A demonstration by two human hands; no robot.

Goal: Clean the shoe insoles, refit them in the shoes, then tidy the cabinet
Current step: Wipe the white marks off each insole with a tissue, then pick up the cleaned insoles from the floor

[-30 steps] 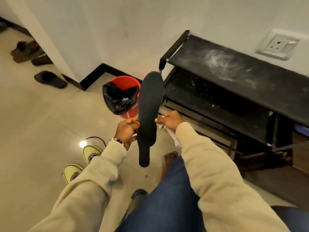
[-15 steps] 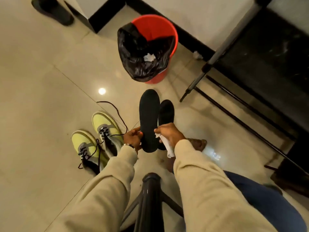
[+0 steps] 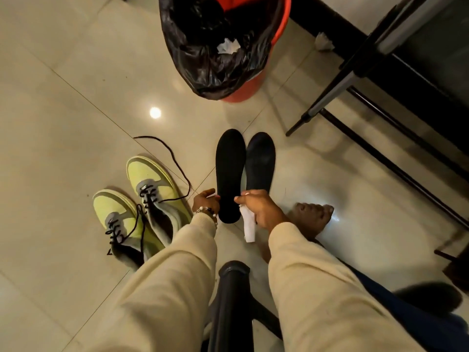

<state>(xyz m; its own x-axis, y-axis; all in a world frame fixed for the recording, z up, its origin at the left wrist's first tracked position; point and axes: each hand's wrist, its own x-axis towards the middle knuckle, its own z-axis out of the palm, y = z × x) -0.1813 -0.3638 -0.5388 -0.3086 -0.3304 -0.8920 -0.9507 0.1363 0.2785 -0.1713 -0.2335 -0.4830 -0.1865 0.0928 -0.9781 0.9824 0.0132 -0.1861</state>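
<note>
Two black insoles lie side by side low over the tiled floor: the left insole [image 3: 229, 174] and the right insole [image 3: 261, 161]. My left hand [image 3: 206, 202] pinches the heel edge of the left insole. My right hand [image 3: 258, 208] touches that insole's other edge while gripping a folded white wipe [image 3: 248, 228]. A pair of yellow-green sneakers [image 3: 142, 207] with loose black laces stands on the floor to the left of my hands. Whether the left insole rests on the floor, I cannot tell.
A red bin with a black liner [image 3: 220, 47], holding crumpled paper, stands straight ahead. The black cabinet frame [image 3: 396, 80] fills the upper right, with a paper scrap [image 3: 323, 41] at its base. A bare foot [image 3: 313, 218] is beside my right hand. A black stool leg [image 3: 232, 301] is between my arms.
The view tilted down from the cabinet to the floor. Both hands lowered the insole from upright in the air to beside the second insole near the floor.
</note>
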